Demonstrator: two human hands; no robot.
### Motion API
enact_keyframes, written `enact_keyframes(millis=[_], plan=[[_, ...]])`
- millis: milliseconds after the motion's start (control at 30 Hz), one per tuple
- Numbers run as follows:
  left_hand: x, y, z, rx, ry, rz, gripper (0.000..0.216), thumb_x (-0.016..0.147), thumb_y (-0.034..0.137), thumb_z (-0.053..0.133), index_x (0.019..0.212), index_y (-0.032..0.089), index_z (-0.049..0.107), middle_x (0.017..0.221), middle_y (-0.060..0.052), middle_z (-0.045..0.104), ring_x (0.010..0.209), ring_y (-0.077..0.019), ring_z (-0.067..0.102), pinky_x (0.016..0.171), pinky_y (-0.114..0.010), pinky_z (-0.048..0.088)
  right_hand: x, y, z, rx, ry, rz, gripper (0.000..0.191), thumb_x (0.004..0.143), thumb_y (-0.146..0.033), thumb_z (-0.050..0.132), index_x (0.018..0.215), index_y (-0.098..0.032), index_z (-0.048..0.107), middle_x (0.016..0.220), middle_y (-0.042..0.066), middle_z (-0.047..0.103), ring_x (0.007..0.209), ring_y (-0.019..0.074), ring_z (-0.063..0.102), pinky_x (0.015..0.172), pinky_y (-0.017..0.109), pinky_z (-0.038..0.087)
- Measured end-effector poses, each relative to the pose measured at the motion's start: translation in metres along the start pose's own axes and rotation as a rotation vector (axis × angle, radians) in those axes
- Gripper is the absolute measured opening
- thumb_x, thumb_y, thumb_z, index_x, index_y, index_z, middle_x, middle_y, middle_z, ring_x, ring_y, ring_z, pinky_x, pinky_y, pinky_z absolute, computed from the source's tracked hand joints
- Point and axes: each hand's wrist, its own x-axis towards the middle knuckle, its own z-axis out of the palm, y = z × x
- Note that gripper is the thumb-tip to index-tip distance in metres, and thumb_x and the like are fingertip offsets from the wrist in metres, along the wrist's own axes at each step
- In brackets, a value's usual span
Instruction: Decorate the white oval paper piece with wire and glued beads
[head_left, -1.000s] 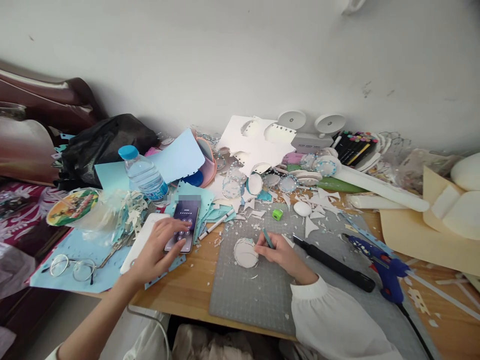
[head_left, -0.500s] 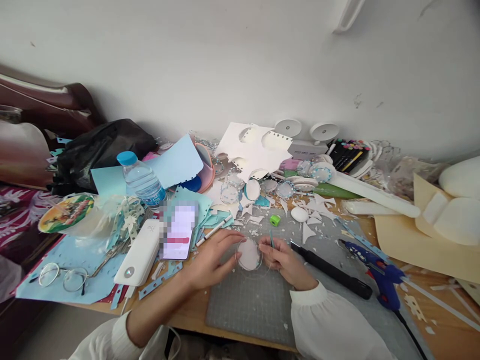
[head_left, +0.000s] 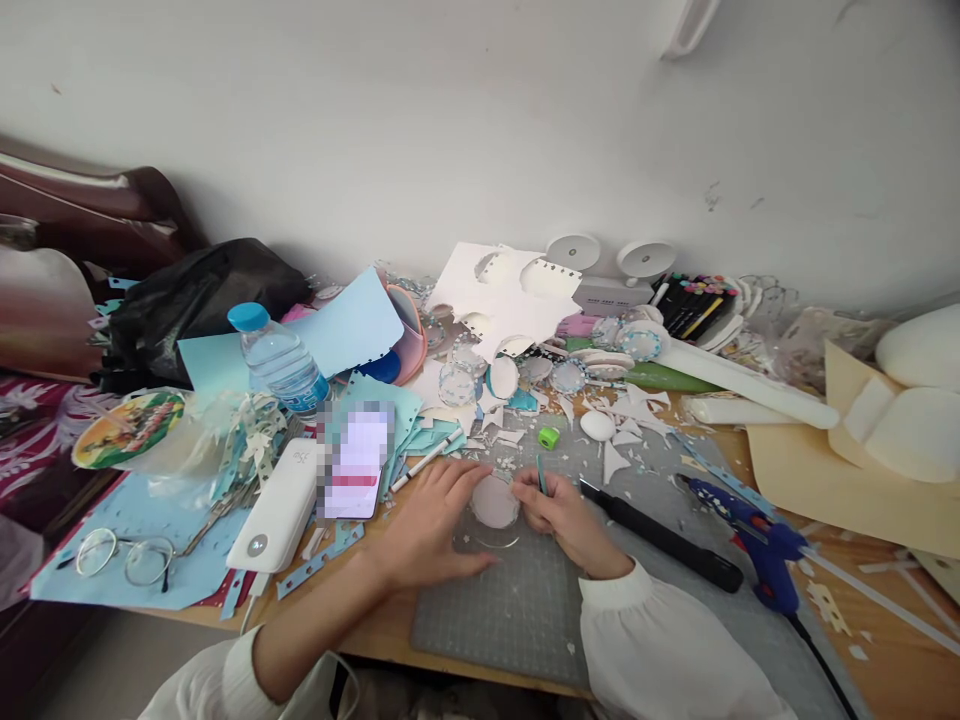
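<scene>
A round white disc [head_left: 495, 500] with a pale rim lies between my hands over the grey cutting mat [head_left: 487, 610]. My left hand [head_left: 431, 525] is open at its left: the fingertips reach the disc's upper edge, while the thumb is spread wide below. A thin clear curved edge [head_left: 501, 544] shows just under the disc; whether it is a separate ring I cannot tell. My right hand [head_left: 562, 515] is closed round a thin teal tool [head_left: 541, 472] that points upward, its fingertips at the disc's right edge. The tool's lower part is hidden by the fingers.
White paper scraps [head_left: 616, 458] and a small green sharpener-like block [head_left: 548, 437] lie beyond my hands. A black-handled cutter [head_left: 667, 540] and a blue glue gun [head_left: 754, 535] lie to the right. To the left are a phone [head_left: 360, 460], a white power bank [head_left: 274, 505] and a water bottle [head_left: 281, 360].
My left thumb has swung down and away from the disc, so the hand has opened. My right hand still holds the teal tool and has moved slightly left.
</scene>
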Motion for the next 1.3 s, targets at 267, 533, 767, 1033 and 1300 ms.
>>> enact_keyframes(millis=[267,533,767,1033,1300], plan=[[0.011,0.005,0.017,0.167,0.165,-0.026,0.069,0.070,0.037,0.077,0.128,0.024,0.043,0.132,-0.016,0.056,0.122,-0.0368,0.051,0.102,-0.056,0.038,0.000,-0.001,0.004,-0.063,0.045,-0.015,0.047,0.076,-0.064,0.067,0.078,-0.020,0.050,0.046,-0.013,0.029,0.040,0.0048,0.020,0.042,0.023,0.014],[0.010,0.009,0.009,0.166,0.147,-0.091,0.062,0.067,0.044,0.079,0.117,0.022,0.050,0.128,-0.016,0.059,0.119,-0.0385,0.053,0.097,-0.056,0.041,-0.004,-0.005,0.000,-0.184,0.040,-0.019,0.043,0.076,-0.058,0.071,0.087,-0.019,0.059,0.053,-0.009,0.037,0.045,0.0066,0.026,0.045,0.024,0.017],[0.000,0.012,0.012,0.109,0.167,-0.110,0.068,0.067,0.054,0.080,0.118,0.018,0.051,0.128,-0.019,0.059,0.118,-0.0391,0.053,0.099,-0.059,0.040,-0.007,-0.010,0.002,-0.229,0.022,-0.012,0.039,0.075,-0.055,0.073,0.081,-0.018,0.061,0.056,-0.007,0.041,0.050,0.0079,0.032,0.048,0.025,0.021],[-0.006,0.008,-0.007,-0.286,0.114,-0.128,0.030,0.102,0.038,0.038,0.108,0.022,0.062,0.119,-0.010,0.063,0.116,-0.0250,0.055,0.102,-0.045,0.043,-0.012,-0.015,0.002,-0.129,-0.013,0.042,0.038,0.075,-0.052,0.074,0.076,-0.018,0.056,0.053,-0.010,0.034,0.046,0.0054,0.023,0.046,0.025,0.015],[0.005,-0.002,0.000,-0.277,0.117,-0.063,0.008,0.093,0.021,0.057,0.089,0.020,0.063,0.110,-0.007,0.066,0.114,-0.0221,0.054,0.103,-0.040,0.040,-0.011,-0.014,0.006,-0.061,-0.044,0.046,0.036,0.073,-0.049,0.074,0.074,-0.019,0.054,0.052,-0.011,0.034,0.043,0.0042,0.021,0.045,0.024,0.015]])
